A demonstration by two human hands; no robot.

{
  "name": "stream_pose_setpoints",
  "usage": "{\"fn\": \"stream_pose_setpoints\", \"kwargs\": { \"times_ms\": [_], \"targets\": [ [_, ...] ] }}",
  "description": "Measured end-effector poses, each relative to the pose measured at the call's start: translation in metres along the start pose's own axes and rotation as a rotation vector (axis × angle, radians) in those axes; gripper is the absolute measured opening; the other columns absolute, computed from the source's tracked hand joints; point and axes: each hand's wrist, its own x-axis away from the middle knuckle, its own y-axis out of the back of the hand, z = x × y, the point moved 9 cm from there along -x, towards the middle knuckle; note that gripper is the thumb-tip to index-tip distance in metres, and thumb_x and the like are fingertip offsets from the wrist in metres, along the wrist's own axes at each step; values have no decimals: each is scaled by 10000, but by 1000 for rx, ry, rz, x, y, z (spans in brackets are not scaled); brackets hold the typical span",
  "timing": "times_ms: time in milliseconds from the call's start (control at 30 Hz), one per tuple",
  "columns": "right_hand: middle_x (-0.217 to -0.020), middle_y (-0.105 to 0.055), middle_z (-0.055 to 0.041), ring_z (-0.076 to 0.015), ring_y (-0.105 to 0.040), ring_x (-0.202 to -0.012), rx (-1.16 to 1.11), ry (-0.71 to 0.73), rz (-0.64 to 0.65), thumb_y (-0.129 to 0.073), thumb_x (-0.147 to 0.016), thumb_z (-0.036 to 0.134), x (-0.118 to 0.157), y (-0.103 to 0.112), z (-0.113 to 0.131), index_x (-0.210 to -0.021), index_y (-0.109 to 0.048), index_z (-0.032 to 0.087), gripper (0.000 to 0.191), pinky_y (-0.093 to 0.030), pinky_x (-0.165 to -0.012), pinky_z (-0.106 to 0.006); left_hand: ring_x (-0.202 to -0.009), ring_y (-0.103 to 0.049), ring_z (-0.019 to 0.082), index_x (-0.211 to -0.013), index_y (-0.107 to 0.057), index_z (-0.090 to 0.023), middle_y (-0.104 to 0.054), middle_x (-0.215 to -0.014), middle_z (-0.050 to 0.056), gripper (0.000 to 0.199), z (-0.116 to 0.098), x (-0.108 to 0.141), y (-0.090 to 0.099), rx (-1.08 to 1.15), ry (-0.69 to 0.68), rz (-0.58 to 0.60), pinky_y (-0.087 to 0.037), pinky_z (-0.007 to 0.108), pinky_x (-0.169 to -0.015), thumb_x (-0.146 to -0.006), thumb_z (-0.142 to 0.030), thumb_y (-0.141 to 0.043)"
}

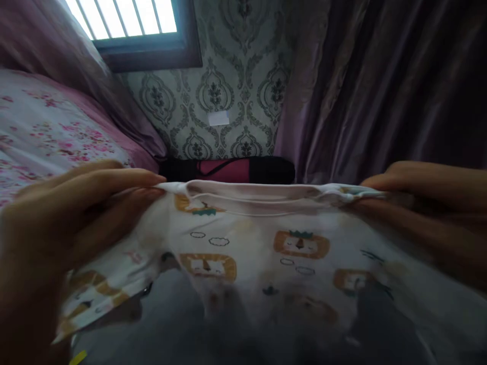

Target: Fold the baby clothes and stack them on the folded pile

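A small white shirt [254, 243] with orange lion faces and cloud outlines hangs stretched between my hands, its neckline at the top. My left hand [87, 208] pinches the shoulder seam at the left of the collar between thumb and fingers. At the opposite shoulder, my right hand [426, 203] grips the fabric in the same way. Both sleeves droop below the hands. The lower part of the shirt is dim and blurred over a grey surface [163, 314].
A bed with a pink floral cover [68, 132] is at the left. Ahead, a black and magenta roll-shaped bag [228, 171] lies against the patterned wall [228, 76]. Purple curtains [342, 91] hang at the right, and a barred window [129, 20] is at upper left.
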Motion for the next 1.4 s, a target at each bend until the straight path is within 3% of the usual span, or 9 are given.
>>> {"fn": "stream_pose_setpoints", "kwargs": {
  "times_ms": [100, 200, 267, 400, 500, 733, 1100, 1300, 1400],
  "targets": [
    [-675, -675, 5, -199, -605, -549, -115, -125, 316, -612, -770, 641, -9, -47, -34, -877, -727, 382, 303, -441, -414, -314, -640, -596, 144, -920, -703, -388, -685, -799, -74, 165, -5, -12, -52, 105, -104, 143, -467, 263, -570, -817, -441, -585],
    [-686, -672, -7, -200, -610, -615, -132, -172, 539, -554, -797, 655, -8, -114, -73, -837, -732, 283, 415, -433, -481, -290, -652, -586, 139, -939, -706, -265, -689, -786, -14, 280, 32, 2, -156, 217, 16, 547, -444, 220, -560, -857, -469, -532],
    [-692, -665, -5, -199, -611, -668, -81, -167, 632, -539, -811, 632, 0, -166, -101, -800, -718, 244, 427, -419, -535, -277, -642, -575, 140, -943, -700, -218, -673, -741, 3, 348, 61, 24, -223, 286, 109, 717, -421, 211, -547, -865, -489, -495],
    [-826, -704, -47, -205, -629, -767, -27, -211, 712, -479, -881, 529, 29, -259, -152, -878, -700, 210, 388, -417, -649, -274, -693, -578, 159, -950, -692, -169, -675, -751, 35, 370, 98, 70, -327, 313, 184, 813, -422, 226, -603, -855, -450, -470],
    [-950, -706, -80, -209, -623, -889, 5, -214, 717, -435, -926, 465, 46, -301, -174, -947, -685, 195, 368, -413, -760, -268, -737, -588, 175, -977, -685, -176, -689, -809, 50, 356, 111, 95, -371, 234, 211, 823, -428, 253, -653, -871, -414, -441],
    [-1052, -684, -104, -213, -606, -973, 44, -218, 782, -424, -949, 447, 47, -340, -200, -999, -665, 190, 355, -400, -806, -264, -845, -597, 194, -1050, -649, -193, -691, -979, 86, 355, 123, 100, -400, 136, 153, 823, -445, 299, -757, -920, -399, -392],
    [-1073, -682, -127, -212, -610, -972, 104, -266, 715, -417, -963, 431, 6, -372, -233, -1030, -650, 162, 362, -394, -783, -256, -928, -588, 230, -1099, -615, -189, -639, -1070, 112, 372, 144, 51, -420, -30, 143, 711, -416, 308, -761, -968, -388, -330],
    [-1178, -628, -194, -264, -588, -1056, 195, -293, 733, -446, -953, 394, -7, -381, -236, -1147, -618, 119, 379, -400, -842, -309, -982, -563, 245, -1076, -634, -171, -603, -1098, 131, 254, 149, 52, -442, -127, 249, 830, -410, 324, -814, -916, -245, -451],
    [-1215, -617, -179, -286, -536, -1141, 238, -209, 706, -496, -928, 333, -17, -384, -223, -1161, -625, 137, 330, -364, -933, -358, -1082, -506, 295, -1102, -623, -143, -569, -1170, 169, 262, 132, 46, -435, -190, 190, 716, -389, 400, -891, -888, -201, -483]
  ]
}}
